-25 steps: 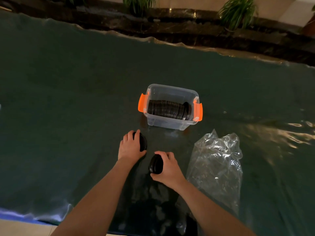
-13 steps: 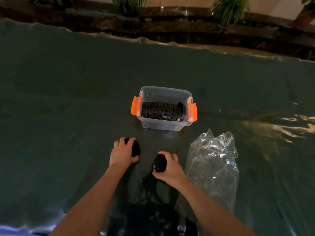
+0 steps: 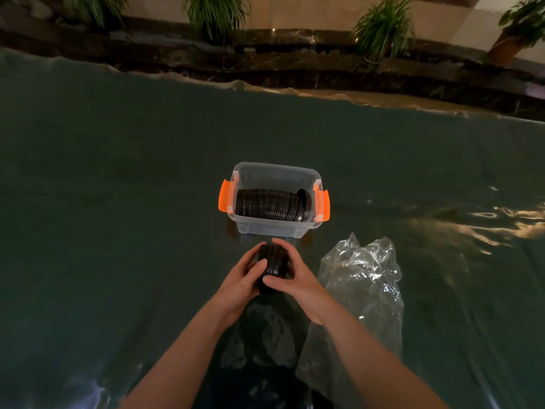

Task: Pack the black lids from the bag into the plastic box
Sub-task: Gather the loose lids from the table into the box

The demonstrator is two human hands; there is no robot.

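Landmark: the plastic box (image 3: 303, 175), clear with orange latches (image 3: 224, 199), stands open on the dark green cover (image 3: 118, 202); every place below is given from it.

Lids in the box: a row of black lids (image 3: 267, 205) stands on edge inside, packed face to face from the left wall almost to the right wall. I judge they stand this way because more lids fit like this than lying flat.

Stack in hand: a short stack of black lids (image 3: 272, 265) is just in front of the box, on the near side, apart from its wall.

Left hand (image 3: 240, 281): fingers curled around the left end of the stack, thumb on top, pressing inward.

Right hand (image 3: 290, 276): fingers curled around the right end, thumb at the near edge. Both hands squeeze the stack from its two ends, probably so that the loose lids stay together as one block.

Bag (image 3: 362, 290): the clear plastic bag lies crumpled, nearer than the box and to its right, just beside the right hand. If lids remain inside, I cannot tell.

Step in hand: the stack seems ready to go into the box. Free space is visible behind the row, so a second row could start there.

Risk: if one hand loosens, the lids may spread and fall.
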